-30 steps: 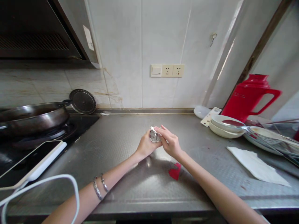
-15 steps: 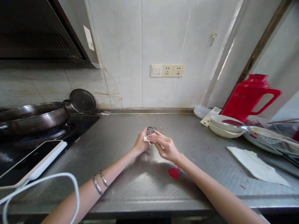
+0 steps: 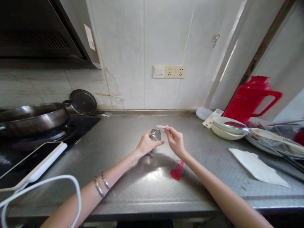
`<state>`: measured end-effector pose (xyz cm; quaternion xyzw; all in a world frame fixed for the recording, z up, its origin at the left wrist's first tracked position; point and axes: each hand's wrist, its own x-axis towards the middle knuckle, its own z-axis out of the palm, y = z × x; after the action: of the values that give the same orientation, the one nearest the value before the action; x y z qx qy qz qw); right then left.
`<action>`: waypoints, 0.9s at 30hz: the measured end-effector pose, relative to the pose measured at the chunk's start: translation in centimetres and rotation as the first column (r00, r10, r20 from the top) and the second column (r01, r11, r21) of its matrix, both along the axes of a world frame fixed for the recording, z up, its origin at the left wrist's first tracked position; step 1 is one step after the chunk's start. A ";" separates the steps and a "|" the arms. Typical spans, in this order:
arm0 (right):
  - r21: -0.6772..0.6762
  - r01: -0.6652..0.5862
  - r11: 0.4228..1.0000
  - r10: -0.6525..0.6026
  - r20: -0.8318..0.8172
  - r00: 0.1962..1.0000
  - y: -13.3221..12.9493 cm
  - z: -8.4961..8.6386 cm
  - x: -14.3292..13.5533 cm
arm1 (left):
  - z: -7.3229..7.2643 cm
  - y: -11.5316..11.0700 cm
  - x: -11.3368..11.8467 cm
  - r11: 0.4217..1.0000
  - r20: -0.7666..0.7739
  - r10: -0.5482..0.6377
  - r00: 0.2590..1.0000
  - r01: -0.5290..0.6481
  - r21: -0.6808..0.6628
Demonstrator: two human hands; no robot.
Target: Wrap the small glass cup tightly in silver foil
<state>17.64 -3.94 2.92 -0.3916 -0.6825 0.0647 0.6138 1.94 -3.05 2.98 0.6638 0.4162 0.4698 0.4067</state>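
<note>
My left hand [image 3: 146, 143] is closed around a small clear, square-looking glass piece [image 3: 155, 135], its thumb along the near side. I cannot make out exactly what kind of glass item it is. Just right of it, my right hand [image 3: 175, 140] pinches a white tissue [image 3: 161, 127] between thumb and fingers. The tissue points left over the far side of the glass piece; whether they touch is unclear. A red scrap [image 3: 176, 172] lies on the steel counter [image 3: 133, 196] below my right wrist.
On the left are a pan [image 3: 35, 118] on the stove, a round black disc [image 3: 83, 102] and a phone [image 3: 30, 164] with a white cable. To the right stand a red thermos [image 3: 249, 98], stacked bowls [image 3: 228, 131] and plates. A white paper sheet [image 3: 258, 167] lies nearer.
My right hand has lifted the tissue off the glass piece's near side and moved slightly right and away from me. The glass piece now shows more fully in my left hand.
</note>
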 end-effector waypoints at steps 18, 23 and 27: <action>0.065 -0.082 0.994 0.080 0.039 0.996 -1.4 -0.1 -0.8 | 0.6 1.2 -0.8 0.998 0.035 -0.050 0.998 0.052 -0.044; -0.121 0.032 0.992 -0.055 -0.193 0.980 0.0 -0.1 -0.4 | 0.7 0.4 -0.3 0.990 0.044 -0.090 0.995 0.094 -0.100; -0.195 -0.114 0.974 0.077 -0.189 0.979 0.2 0.1 -0.2 | 0.7 0.0 -0.1 0.980 0.062 -0.165 0.984 0.170 -0.106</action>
<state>17.41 -3.69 3.06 -0.4117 -0.6320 0.1992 0.6256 1.82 -3.02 3.68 0.6602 0.3734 0.4274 0.4919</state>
